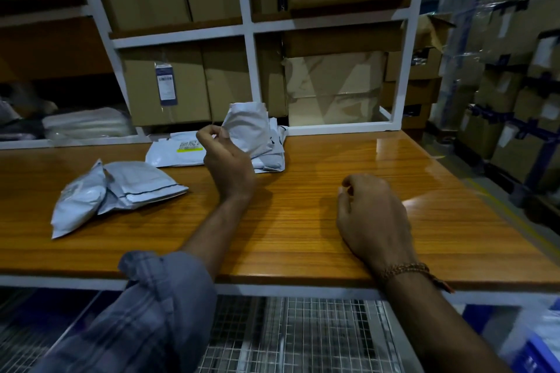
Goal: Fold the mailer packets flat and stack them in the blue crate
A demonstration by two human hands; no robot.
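Orange-brown wood grain covers the worktop (303, 221), the widest thing before us, with a white shelf frame (251, 70) full of cartons (169, 85) standing behind it. At the lower right corner we see a sliver of the blue crate (542, 351), well to the right of and below both hands, something white showing in it. Two grey-white packets (121, 191) lie overlapping well to the left of our left hand (230, 166). A flat packet (178, 151) with a yellow-edged label lies just left of that hand, and a small heap of packets (272, 151) sits just behind and to its right. The left grip is a pinch: thumb and fingers hold the edge of one raised packet (245, 127), which stands tilted above the heap. Our right hand (372, 215) rests on the worktop near its front edge, well apart from every packet, fingers curled in on nothing. A beaded bracelet (403, 269) circles that wrist.
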